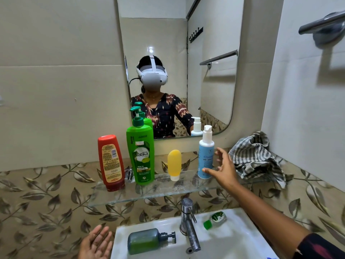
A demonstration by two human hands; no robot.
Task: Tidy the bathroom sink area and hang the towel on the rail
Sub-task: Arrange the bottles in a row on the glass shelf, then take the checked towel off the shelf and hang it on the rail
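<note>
The towel lies crumpled at the shelf's right end, not yet on the rail high on the right wall. My right hand is spread open, holding nothing, just beside the blue bottle and near the towel. My left hand rests open, palm up, by the sink. Four bottles stand upright; I judge the soap pump and small green-capped bottle lying on the sink remain to tidy.

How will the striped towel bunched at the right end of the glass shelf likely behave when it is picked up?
The striped towel lies crumpled in soft folds, so it will probably be floppy and unfurl when lifted. One corner already hangs over the glass shelf edge, so it may drag. It looks light for its bulk.
</note>
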